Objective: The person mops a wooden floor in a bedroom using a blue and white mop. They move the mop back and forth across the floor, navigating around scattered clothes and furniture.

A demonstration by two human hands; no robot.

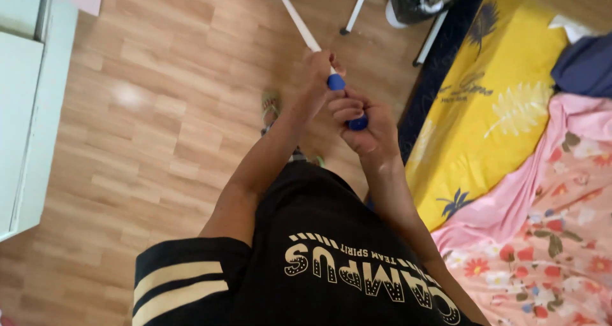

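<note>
I hold a long white pole with a blue grip [336,82] in both hands. My left hand [317,77] is wrapped around the pole where white meets blue. My right hand [364,123] is closed on the blue end of the handle, closer to my body. The white shaft [294,15] runs away from me toward the top of the view, and its far end is cut off there. My foot in a sandal [271,107] shows on the wooden floor below my hands.
A mattress with a yellow leaf-print sheet [503,103] and a pink floral blanket [548,237] lies at the right. White furniture [25,109] stands at the left. White metal legs [357,7] and a dark bag [421,1] are at the top. Wooden floor [146,122] fills the middle.
</note>
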